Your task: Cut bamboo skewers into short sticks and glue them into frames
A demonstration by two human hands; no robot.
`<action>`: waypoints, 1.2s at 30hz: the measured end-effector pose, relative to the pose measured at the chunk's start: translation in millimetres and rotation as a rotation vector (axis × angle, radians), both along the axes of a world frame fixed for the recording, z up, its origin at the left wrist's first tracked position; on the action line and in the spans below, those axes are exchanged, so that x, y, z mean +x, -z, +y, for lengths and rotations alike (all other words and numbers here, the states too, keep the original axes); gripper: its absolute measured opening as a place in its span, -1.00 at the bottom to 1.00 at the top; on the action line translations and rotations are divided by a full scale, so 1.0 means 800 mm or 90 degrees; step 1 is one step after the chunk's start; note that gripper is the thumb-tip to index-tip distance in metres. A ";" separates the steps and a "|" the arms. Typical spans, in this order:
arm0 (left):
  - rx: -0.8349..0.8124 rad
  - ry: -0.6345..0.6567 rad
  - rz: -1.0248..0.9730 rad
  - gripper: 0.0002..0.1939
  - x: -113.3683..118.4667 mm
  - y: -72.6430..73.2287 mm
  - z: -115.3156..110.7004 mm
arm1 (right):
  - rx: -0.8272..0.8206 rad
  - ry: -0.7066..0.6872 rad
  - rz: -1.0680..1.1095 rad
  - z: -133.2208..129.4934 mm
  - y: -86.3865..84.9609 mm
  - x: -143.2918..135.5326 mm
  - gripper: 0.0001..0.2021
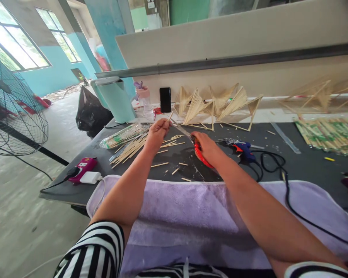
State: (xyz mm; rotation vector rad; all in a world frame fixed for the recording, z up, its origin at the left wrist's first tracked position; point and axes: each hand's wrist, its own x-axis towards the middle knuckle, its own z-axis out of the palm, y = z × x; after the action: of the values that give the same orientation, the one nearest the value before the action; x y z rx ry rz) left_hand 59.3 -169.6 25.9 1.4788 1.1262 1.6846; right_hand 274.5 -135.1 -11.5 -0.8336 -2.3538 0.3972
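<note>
My right hand (205, 146) is closed around the red handle of a pair of scissors (202, 157). Their metal blades point up and left, toward my left hand (159, 133). Between the pinched fingers of that hand is a thin wooden stick (171, 115), its end sticking up near the blade tips. Whether the blades touch the stick I cannot tell. Below my hands lie loose wooden sticks (133, 148) and several short cut pieces (175, 171) on the dark tabletop (150, 172).
Zigzag stick structures (220, 104) stand along the back, beside a black phone (165, 99). A blue glue gun (243, 150) with a black cord is at right, near packs of sticks (330, 135). A kettle (114, 98), power strip (84, 170) and fan (14, 96) are left.
</note>
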 end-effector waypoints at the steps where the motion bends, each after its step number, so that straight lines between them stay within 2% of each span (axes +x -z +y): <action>1: -0.013 0.019 -0.008 -0.76 0.002 0.000 -0.001 | 0.002 0.000 -0.004 -0.001 -0.002 0.001 -0.48; 7: -0.050 0.103 -0.009 -0.72 0.009 -0.001 -0.007 | 0.023 -0.003 -0.002 -0.005 -0.009 0.001 -0.48; 18: -0.121 0.117 -0.002 -0.70 0.008 0.000 -0.007 | 0.056 0.000 -0.023 -0.008 -0.015 0.002 -0.48; 23: -0.144 0.156 -0.010 -0.71 0.006 -0.004 -0.010 | 0.062 -0.008 -0.040 -0.006 -0.013 0.000 -0.50; 32: -0.182 0.177 -0.015 -0.74 0.004 0.002 -0.008 | 0.023 0.065 -0.107 -0.008 -0.002 -0.007 -0.55; 36: -0.181 0.183 -0.012 -0.74 0.003 0.003 -0.008 | 0.012 0.071 -0.118 -0.005 0.000 -0.009 -0.57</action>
State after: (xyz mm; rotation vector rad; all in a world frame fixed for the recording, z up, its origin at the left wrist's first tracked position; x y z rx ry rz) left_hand 61.6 -175.6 23.2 1.3666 1.0377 1.2826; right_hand 267.3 -139.2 -11.6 -1.0264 -2.4601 0.2596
